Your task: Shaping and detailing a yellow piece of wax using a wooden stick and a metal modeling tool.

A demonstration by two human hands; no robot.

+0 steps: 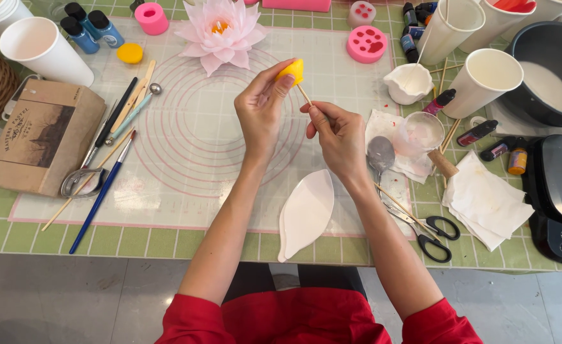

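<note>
Yellow piece [292, 69] | pinched in left hand [260, 111] fingertips | right hand [340, 137] grips its stick [304, 95] below

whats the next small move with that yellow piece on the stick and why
Probably press the yellow piece a little further down onto the wooden stick. The left hand pinches the piece at the stick's top end, and the right hand grips the stick just below, so it looks barely seated.

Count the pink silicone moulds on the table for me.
3. One round pink mould sits at top left beside the yellow disc, one large mould right of the pink flower, one small mould above it. Others may lie beyond the frame's top edge.
</note>
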